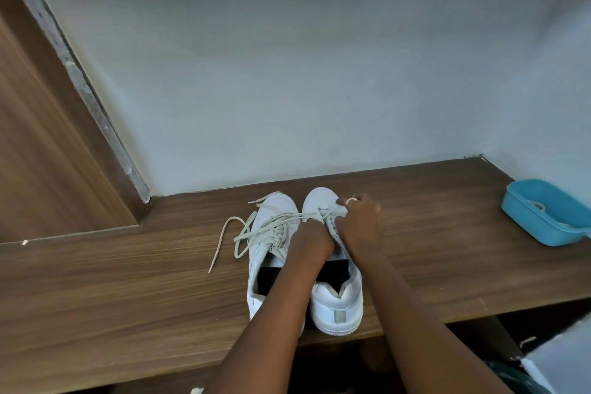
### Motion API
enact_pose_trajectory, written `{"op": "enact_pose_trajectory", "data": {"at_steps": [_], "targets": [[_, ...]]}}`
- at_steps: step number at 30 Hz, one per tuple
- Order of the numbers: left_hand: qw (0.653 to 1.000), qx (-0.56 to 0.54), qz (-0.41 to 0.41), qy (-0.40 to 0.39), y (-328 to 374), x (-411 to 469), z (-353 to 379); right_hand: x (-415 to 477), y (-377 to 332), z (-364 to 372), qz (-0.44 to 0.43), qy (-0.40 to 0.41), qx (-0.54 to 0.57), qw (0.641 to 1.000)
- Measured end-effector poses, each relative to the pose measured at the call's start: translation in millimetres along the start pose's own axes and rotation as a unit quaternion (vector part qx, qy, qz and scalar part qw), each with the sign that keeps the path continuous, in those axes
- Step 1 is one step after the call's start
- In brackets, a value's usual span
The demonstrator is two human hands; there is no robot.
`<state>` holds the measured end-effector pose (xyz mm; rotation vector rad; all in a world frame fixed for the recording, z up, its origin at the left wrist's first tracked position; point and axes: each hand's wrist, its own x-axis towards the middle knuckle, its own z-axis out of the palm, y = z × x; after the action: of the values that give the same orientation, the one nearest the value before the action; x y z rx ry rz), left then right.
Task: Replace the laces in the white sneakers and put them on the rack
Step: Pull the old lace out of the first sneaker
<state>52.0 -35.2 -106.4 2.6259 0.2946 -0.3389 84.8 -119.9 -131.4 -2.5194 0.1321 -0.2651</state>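
Observation:
Two white sneakers stand side by side on the brown wooden counter, toes toward the wall. The left sneaker has a loose off-white lace spilling to its left across the counter. Over the right sneaker both my hands work at the lacing near the toe. My left hand grips the lace at the eyelets. My right hand, a ring on one finger, pinches the lace of the same shoe. The lace ends under my fingers are hidden.
A blue plastic tub sits at the counter's far right edge against the pale wall. A brown wooden panel rises on the left. Below the counter's front edge, at lower right, lie a white box and something green.

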Motion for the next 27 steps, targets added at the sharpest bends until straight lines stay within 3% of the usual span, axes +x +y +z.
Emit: {"op": "enact_pose_trajectory", "data": {"at_steps": [3,10,20,22,27], "targets": [[1.000,0.002,-0.004,0.002,1,-1,0,-2,-4,6,-0.050,-0.018,-0.068,0.996],[1.000,-0.006,-0.018,-0.018,2,-3,-3,-4,-8,8,-0.038,0.007,-0.129,0.991],[0.998,-0.029,-0.044,-0.031,3,-1,-7,-5,-2,-9,0.120,0.107,-0.047,0.986],[0.998,-0.030,-0.046,-0.029,3,-1,-6,-4,-3,-10,0.082,0.080,-0.064,0.991],[0.999,-0.021,-0.030,-0.022,0,-1,-3,-3,-14,-2,-0.045,-0.080,-0.092,0.991]]}}
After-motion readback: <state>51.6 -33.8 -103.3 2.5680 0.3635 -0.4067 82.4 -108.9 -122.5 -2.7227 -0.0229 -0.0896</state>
